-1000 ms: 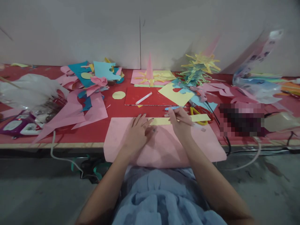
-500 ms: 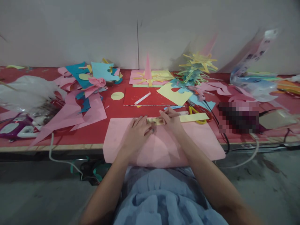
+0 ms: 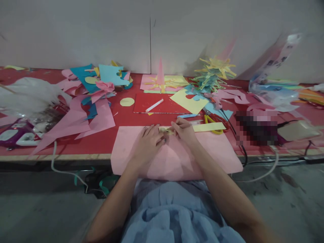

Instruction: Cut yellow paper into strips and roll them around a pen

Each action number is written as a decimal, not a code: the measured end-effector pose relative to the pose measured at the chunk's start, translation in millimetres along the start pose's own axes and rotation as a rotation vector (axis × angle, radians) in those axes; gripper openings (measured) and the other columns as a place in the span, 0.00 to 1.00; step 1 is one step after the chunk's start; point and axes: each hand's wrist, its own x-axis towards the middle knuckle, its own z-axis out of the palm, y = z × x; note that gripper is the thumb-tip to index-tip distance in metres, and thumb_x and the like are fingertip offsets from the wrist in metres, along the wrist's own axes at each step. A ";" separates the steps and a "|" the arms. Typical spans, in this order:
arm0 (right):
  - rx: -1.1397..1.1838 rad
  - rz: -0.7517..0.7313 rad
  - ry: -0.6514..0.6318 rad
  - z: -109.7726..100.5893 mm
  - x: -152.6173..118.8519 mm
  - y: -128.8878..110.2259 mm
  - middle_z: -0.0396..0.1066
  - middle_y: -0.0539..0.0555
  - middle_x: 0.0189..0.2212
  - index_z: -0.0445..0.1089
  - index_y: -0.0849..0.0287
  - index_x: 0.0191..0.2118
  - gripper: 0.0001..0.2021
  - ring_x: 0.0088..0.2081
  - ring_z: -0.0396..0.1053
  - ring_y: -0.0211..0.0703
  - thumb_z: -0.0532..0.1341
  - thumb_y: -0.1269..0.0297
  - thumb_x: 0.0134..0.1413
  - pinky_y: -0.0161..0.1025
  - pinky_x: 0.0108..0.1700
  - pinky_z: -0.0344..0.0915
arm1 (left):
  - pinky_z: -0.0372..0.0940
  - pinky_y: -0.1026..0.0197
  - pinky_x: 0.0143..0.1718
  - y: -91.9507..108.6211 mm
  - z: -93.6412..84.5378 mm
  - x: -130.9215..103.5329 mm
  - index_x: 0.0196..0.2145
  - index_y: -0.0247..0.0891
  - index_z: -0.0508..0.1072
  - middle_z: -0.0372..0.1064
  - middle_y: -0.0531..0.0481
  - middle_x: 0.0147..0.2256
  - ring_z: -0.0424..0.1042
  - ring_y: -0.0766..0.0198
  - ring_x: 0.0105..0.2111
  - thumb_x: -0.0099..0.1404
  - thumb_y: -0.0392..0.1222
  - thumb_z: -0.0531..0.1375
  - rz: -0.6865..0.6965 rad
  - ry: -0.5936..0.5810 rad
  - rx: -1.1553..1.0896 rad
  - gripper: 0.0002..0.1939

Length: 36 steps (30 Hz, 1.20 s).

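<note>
A narrow pale yellow paper strip (image 3: 210, 127) lies across the top of a large pink sheet (image 3: 215, 152). My left hand (image 3: 150, 141) rests flat on the sheet, fingers stretched out, its fingertips beside the strip's left end. Over the strip's middle, my right hand (image 3: 184, 131) is closed in a pinch. Whatever sits between its fingers is too small and hidden to name. Dark marks or shadow show on the strip between both hands. Yellow-handled scissors (image 3: 212, 123) lie partly under the strip's right end.
Behind the sheet are a red board (image 3: 144, 104) with a white marker (image 3: 154, 105) and a yellow paper disc (image 3: 127, 102). Paper scraps (image 3: 101, 116) and a plastic bag (image 3: 25, 94) lie left. A layered paper tree (image 3: 211, 74), glue gun (image 3: 215, 99) and cables stand or lie right.
My right hand has shifted slightly left along the strip, and its fingers are drawn closer together. My left hand stays in place. The view has tilted a little.
</note>
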 end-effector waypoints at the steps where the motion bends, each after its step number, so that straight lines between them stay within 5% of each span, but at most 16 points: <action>1: 0.006 0.007 -0.006 -0.4 0.2 0.4 0.58 0.43 0.10 0.54 0.54 0.22 0.17 0.15 0.60 0.35 0.60 0.53 0.52 0.32 0.20 0.52 | 0.48 0.47 0.63 0.3 -0.4 0.1 0.48 0.41 0.72 0.59 0.43 0.61 0.55 0.55 0.62 0.68 0.42 0.52 -0.003 -0.002 -0.003 0.14; 11: -0.007 -0.001 0.103 4.4 -3.2 -8.4 0.53 0.42 0.11 0.52 0.53 0.21 0.17 0.20 0.66 0.39 0.59 0.54 0.50 0.33 0.23 0.57 | 0.49 0.46 0.62 -2.6 4.1 -0.6 0.48 0.42 0.72 0.58 0.44 0.61 0.55 0.54 0.62 0.69 0.42 0.51 0.004 0.020 -0.018 0.14; 17: 0.018 -0.005 0.052 2.2 -1.7 -6.5 0.57 0.42 0.12 0.53 0.53 0.22 0.17 0.18 0.62 0.37 0.59 0.52 0.50 0.33 0.21 0.56 | 0.47 0.47 0.63 -3.6 4.4 -0.5 0.48 0.42 0.72 0.58 0.44 0.61 0.54 0.55 0.62 0.68 0.43 0.52 0.005 0.005 -0.019 0.14; 25: -0.032 0.003 0.078 1.2 -1.4 -2.8 0.52 0.42 0.11 0.51 0.54 0.20 0.14 0.21 0.65 0.38 0.58 0.61 0.48 0.32 0.23 0.54 | 0.49 0.46 0.62 -2.7 2.9 -0.6 0.49 0.43 0.71 0.57 0.44 0.61 0.55 0.54 0.62 0.69 0.44 0.52 -0.007 0.007 -0.037 0.15; 31: -0.040 0.008 0.031 1.4 -3.8 -7.9 0.56 0.42 0.11 0.53 0.53 0.21 0.15 0.17 0.60 0.36 0.58 0.57 0.51 0.33 0.22 0.53 | 0.49 0.46 0.62 -1.9 2.0 -0.3 0.47 0.42 0.72 0.58 0.43 0.61 0.55 0.54 0.62 0.68 0.43 0.53 -0.007 0.007 -0.006 0.14; 36: -0.053 -0.002 0.096 3.3 -5.7 -11.2 0.52 0.41 0.11 0.50 0.53 0.21 0.15 0.21 0.65 0.38 0.57 0.60 0.51 0.32 0.24 0.54 | 0.50 0.47 0.62 -2.7 3.1 -0.3 0.48 0.44 0.72 0.58 0.45 0.61 0.55 0.55 0.62 0.68 0.42 0.52 -0.006 0.011 -0.004 0.14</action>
